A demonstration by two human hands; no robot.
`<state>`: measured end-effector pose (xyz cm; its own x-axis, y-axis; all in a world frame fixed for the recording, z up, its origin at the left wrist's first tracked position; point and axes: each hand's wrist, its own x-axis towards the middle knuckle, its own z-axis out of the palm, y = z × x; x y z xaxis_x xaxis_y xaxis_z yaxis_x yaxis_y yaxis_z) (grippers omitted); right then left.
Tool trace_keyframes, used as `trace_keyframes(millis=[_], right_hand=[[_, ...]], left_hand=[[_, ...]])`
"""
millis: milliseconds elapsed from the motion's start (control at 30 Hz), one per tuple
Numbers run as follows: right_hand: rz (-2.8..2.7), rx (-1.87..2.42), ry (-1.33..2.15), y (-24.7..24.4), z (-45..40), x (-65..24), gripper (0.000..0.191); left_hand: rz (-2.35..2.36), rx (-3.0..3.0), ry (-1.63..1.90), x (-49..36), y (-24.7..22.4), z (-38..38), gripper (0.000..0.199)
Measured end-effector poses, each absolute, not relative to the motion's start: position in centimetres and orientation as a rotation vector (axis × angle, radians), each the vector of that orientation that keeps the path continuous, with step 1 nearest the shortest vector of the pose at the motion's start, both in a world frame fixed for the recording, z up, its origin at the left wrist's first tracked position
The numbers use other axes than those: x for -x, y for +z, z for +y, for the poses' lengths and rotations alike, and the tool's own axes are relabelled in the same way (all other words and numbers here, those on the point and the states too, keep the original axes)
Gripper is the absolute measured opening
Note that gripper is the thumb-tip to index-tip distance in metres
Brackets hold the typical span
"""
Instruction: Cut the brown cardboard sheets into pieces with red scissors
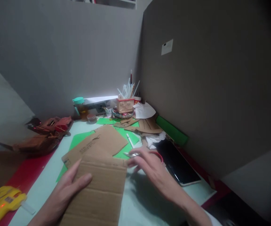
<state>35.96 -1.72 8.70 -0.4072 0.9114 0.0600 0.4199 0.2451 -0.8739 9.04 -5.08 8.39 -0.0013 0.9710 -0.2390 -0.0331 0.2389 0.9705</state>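
A creased brown cardboard piece (102,191) is tilted up at the bottom centre. My left hand (67,188) grips its left side, thumb on the front face and the other fingers behind. At its upper right corner is my right hand (147,166), with bent fingers; whether the fingertips touch the edge is unclear. Scissors with red handles (159,155) lie partly under my right hand, blades pointing left. A white pen (130,140) rests just beyond them. Behind the held piece lies a flat printed cardboard sheet (102,141) on green paper (79,139).
A yellow glue gun (8,201) is at the lower left. Brown bags (43,135) sit at the left edge. A black tablet (178,163) lies right. At the back stand a box of sticks (125,105), a jar with a teal lid (80,106) and cardboard scraps (148,125).
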Motion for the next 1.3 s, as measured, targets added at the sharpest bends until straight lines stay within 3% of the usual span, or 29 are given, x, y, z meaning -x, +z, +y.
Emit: trace_keyframes(millis=[133,367,533,667,767,867,1000,1067,1200,1300], right_hand=[[-2.24,1.418,0.66,7.5,-0.6,-38.5,0.018],[-2.547,1.481,0.289,5.4,-0.4,-38.7,0.025],[-2.569,1.511,0.226,5.1,0.3,-39.0,0.023],[-2.537,1.448,0.334,6.8,-0.1,-40.1,0.015],[-2.349,1.393,0.733,8.8,-0.9,-40.7,0.017],[-1.893,1.336,1.31,9.5,-1.0,-40.2,0.039],[-1.682,1.163,1.703,9.5,0.4,-38.3,0.062],[-1.768,1.078,1.743,10.0,1.5,-37.2,0.059],[-2.201,1.045,1.591,11.8,3.3,-35.5,0.032],[-2.369,1.057,1.544,12.2,3.9,-34.8,0.04]], left_hand=[[1.268,-0.931,1.04,-8.6,8.9,-4.9,0.068],[1.152,-0.852,1.118,-8.8,9.4,-5.0,0.078],[1.123,-0.928,1.114,-7.9,9.8,-5.0,0.078],[1.115,-0.929,1.133,-7.2,10.3,-5.1,0.062],[1.097,-0.853,1.133,-6.8,10.6,-5.3,0.056],[1.121,-0.866,1.127,-6.3,10.7,-5.2,0.057],[1.163,-0.908,1.189,-5.5,10.8,-4.9,0.063],[1.178,-0.906,1.229,-5.1,10.7,-4.7,0.072],[1.219,-0.898,1.282,-4.4,10.3,-4.2,0.086],[1.251,-0.909,1.286,-4.3,9.9,-4.0,0.083]])
